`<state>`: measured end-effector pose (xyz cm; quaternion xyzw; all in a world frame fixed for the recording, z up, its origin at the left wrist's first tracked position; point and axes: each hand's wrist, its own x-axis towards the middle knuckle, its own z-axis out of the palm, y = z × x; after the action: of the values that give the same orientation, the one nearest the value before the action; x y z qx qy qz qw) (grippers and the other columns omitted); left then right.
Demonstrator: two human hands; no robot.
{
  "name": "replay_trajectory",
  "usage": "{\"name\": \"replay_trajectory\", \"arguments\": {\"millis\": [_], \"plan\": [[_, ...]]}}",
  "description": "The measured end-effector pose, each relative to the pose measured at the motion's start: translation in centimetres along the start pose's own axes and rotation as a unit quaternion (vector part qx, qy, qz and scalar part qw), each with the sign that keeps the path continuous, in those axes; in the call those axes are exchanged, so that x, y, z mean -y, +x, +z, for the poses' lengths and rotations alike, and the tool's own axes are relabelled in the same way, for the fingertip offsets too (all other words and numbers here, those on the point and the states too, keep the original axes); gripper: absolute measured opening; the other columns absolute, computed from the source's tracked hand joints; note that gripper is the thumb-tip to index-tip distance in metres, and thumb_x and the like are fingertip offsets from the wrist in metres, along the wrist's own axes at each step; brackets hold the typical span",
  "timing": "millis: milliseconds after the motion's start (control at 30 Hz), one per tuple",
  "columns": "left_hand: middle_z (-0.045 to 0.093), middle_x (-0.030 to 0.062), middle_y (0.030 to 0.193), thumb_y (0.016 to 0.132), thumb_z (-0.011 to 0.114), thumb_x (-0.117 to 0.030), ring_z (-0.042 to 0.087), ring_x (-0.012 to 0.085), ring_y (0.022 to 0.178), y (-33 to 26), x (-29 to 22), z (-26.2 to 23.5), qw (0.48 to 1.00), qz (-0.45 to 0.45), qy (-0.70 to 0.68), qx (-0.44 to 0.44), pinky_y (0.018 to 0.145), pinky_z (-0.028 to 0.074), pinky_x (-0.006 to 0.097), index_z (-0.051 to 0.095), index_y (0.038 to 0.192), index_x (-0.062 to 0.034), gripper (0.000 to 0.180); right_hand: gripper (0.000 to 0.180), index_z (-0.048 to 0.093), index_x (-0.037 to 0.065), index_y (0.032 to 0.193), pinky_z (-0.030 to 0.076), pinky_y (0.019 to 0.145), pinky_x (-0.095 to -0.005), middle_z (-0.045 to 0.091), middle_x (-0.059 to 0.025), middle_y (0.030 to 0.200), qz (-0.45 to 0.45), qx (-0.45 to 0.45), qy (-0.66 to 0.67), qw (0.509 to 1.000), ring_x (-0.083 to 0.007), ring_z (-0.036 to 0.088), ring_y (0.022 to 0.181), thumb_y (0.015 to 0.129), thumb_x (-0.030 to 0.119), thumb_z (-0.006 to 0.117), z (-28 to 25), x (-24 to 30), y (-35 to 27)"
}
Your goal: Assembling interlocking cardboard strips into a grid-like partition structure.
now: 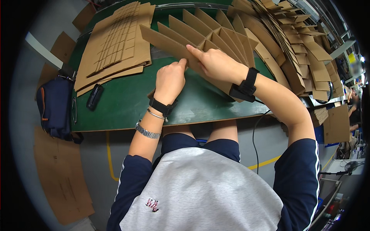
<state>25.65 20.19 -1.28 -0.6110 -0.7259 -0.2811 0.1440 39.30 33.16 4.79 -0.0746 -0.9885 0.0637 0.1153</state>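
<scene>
Both hands pinch a cardboard divider grid (200, 38) mid-tabletop (123, 104): left hand (169, 79) and right hand (214, 61) each grip a strip. Slotted sheets (115, 42) crowd the left, stacked strips (296, 46) the right; bare green lies toward the near edge, beside a dark case (94, 96).

Green worktable (127, 104) on grey floor (96, 154)

Brown slotted cardboard strips (200, 38) stand on a dark green table (127, 100). A navy bag (56, 107) with orange trim hangs left. Black wristbands (244, 86); silver bracelet (147, 132).
</scene>
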Motion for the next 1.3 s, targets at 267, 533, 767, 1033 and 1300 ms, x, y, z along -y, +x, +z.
{"name": "replay_trajectory", "arguments": {"millis": [267,533,767,1033,1300], "plan": [[0.066,0.0149,0.076,0.083,0.055,-0.004,0.066,0.0344,0.07,0.3,-0.1,-0.5,1.0,0.002,-0.004,0.013,0.062,0.053,0.043,0.06,0.091,-0.005,0.009,0.06,0.036,-0.001,0.144,0.052,0.06,-0.046,0.062,-0.0229,0.066,0.004,0.039,0.01,0.999,-0.0392,0.064,0.063,0.088,0.008,0.054,1.4,-0.8,0.4],[0.067,0.0145,0.083,0.086,0.06,-0.009,0.066,0.0356,0.074,-0.3,-0.3,-0.8,1.0,-0.006,-0.006,0.027,0.062,0.052,0.045,0.059,0.111,-0.0122,0.025,0.057,0.04,0.003,0.142,0.054,0.065,-0.0432,0.067,-0.0205,0.076,0.047,0.042,0.09,0.994,-0.0347,0.067,0.068,0.089,0.014,0.057,-0.8,-1.7,-1.3],[0.066,0.0149,0.083,0.086,0.058,-0.002,0.065,0.0357,0.073,0.1,-1.0,-1.1,0.999,0.017,-0.005,0.04,0.063,0.053,0.044,0.056,0.12,-0.0141,0.036,0.028,0.065,-0.007,0.099,0.05,0.089,-0.0445,0.065,-0.0292,0.105,0.453,0.002,-0.076,0.888,-0.0419,0.063,0.102,0.081,0.014,0.061,-3.9,-23.7,-15.0],[0.068,0.0174,0.082,0.086,0.063,-0.01,0.066,0.0374,0.076,-1.3,0.4,-3.7,0.993,-0.031,0.026,0.112,0.064,0.053,0.046,0.059,0.109,-0.008,0.023,0.058,0.069,-0.009,0.098,0.052,0.09,-0.0427,0.066,-0.03,0.104,0.529,-0.001,-0.05,0.847,-0.0378,0.066,0.1,0.075,0.043,0.076,-1.4,-24.3,-19.2],[0.067,0.0175,0.079,0.087,0.062,-0.011,0.065,0.0375,0.075,-1.4,0.1,-2.1,0.997,-0.033,0.019,0.064,0.064,0.052,0.046,0.061,0.109,-0.0088,0.022,0.06,0.05,-0.004,0.108,0.055,0.08,-0.047,0.066,-0.026,0.101,0.434,-0.118,-0.186,0.874,-0.0426,0.066,0.092,0.073,0.033,0.081,-0.9,-21.5,-17.8]]}}
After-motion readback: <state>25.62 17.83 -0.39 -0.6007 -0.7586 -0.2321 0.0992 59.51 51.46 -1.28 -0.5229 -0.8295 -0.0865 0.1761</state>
